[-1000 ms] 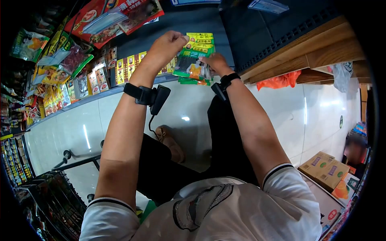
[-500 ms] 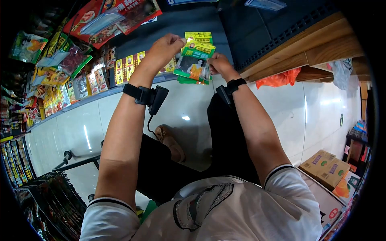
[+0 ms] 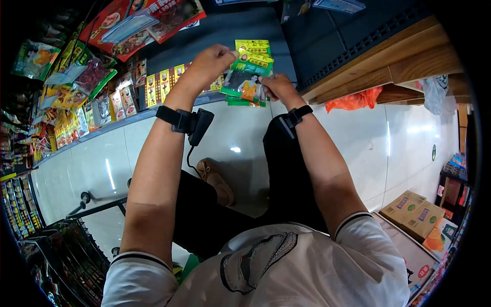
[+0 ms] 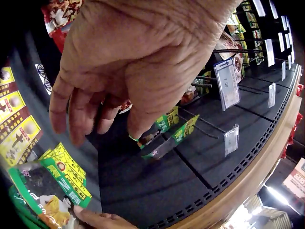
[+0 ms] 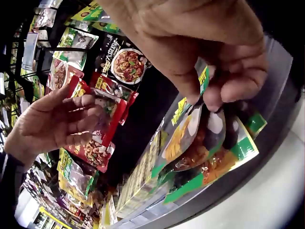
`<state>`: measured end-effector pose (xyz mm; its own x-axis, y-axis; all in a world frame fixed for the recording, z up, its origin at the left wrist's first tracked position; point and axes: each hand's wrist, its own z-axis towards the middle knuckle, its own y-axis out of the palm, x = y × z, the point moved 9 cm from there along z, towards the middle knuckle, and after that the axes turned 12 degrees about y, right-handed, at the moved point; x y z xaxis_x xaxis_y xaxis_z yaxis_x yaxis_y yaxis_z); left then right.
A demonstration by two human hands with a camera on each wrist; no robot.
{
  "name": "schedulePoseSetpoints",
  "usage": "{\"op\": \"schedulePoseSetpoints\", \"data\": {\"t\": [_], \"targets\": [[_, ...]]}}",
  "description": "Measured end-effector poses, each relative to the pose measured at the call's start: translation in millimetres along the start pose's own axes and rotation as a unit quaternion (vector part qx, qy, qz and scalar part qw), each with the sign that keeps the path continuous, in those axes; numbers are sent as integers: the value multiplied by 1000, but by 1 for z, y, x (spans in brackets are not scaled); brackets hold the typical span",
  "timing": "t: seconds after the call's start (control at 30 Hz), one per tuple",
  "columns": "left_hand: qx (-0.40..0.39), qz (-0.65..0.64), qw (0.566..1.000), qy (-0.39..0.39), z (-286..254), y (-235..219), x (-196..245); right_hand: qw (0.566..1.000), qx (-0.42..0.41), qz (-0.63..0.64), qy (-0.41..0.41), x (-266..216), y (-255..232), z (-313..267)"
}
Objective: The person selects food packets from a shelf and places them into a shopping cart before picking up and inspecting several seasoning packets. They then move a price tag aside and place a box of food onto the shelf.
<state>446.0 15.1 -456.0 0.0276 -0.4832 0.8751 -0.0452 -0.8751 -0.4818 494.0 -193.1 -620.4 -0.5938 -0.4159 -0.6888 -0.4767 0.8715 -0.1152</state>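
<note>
A pile of green and yellow snack packets (image 3: pixel 241 88) lies at the front edge of the dark shelf (image 3: pixel 230 28). At its right side, my right hand (image 3: pixel 279 87) pinches the edge of a packet between thumb and fingers. The right wrist view shows several packets (image 5: pixel 183 150) fanned out just below those fingertips. My left hand (image 3: pixel 210 65) hovers at the upper left of the pile, its fingers loosely bent and holding nothing. In the left wrist view, two similar packets (image 4: pixel 171 138) hang on hooks beyond the left thumb.
Yellow boxes (image 3: pixel 164 88) stand in a row along the shelf's front, left of the pile. Large red packets (image 3: pixel 148 30) hang above. A wooden shelf edge (image 3: pixel 376 74) runs at right, with an orange plastic bag (image 3: pixel 355 101) beneath. A black wire cart (image 3: pixel 71 250) stands lower left.
My right hand has shifted slightly right and down, now pinching a packet's edge; the top packet of the pile has tilted. My left hand has stayed nearly in place.
</note>
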Motion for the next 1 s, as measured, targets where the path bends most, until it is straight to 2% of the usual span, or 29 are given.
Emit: {"op": "schedulePoseSetpoints", "data": {"t": [0.1, 0.2, 0.37, 0.6, 0.8, 1.0], "targets": [[2, -6, 1000, 1, 1, 0, -6, 999, 4, 41, 3, 0, -1, -4], [-5, 8, 1000, -5, -1, 1, -7, 994, -20, 101, -49, -14, -1, -13], [-12, 10, 1000, 5, -5, 3, -2, 956, -137, 219, -139, -51, -6, -65], [-39, -149, 988, -28, -18, 33, 24, 910, -224, 302, -174, -68, -24, -116], [-14, -166, 986, 11, -22, 32, 43, 882, -241, 351, -200, -65, -38, -127], [-4, -180, 983, 14, -27, 31, 54, 877, -246, 355, -208, -66, -45, -133]]}}
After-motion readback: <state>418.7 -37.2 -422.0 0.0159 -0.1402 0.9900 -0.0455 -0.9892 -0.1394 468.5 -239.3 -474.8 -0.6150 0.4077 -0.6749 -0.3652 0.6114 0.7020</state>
